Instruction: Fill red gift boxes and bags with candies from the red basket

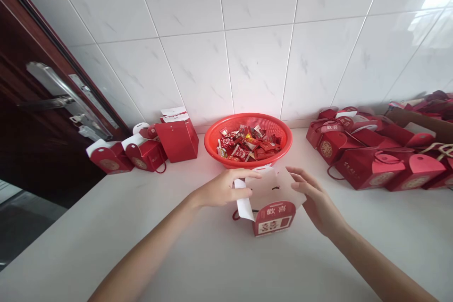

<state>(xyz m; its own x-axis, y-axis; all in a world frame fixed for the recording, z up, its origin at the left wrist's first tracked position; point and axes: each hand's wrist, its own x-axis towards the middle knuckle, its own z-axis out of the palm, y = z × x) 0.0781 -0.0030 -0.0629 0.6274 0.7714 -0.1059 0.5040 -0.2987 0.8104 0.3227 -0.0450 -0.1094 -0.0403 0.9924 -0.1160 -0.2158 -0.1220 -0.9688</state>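
A small red candy box (274, 219) with gold and white lettering stands upright on the table, its white-lined top flaps spread apart. My left hand (224, 188) has its thumb and fingers around the box's left flap. On the opposite side, my right hand (316, 203) holds the right flap, with fingers partly behind it. A dark cord end shows inside the box, and a red cord loop hangs at its left side. Just behind the box sits a red plastic basket (212, 146) with many wrapped candies (247, 144) in it.
Several red boxes (371, 167) crowd the right side, beside a brown carton (410, 120). At the left stand two smaller boxes (143, 153) and a taller red box (177, 139). A tiled wall (255, 66) bounds the white table (141, 226); a dark door (31, 118) is at far left.
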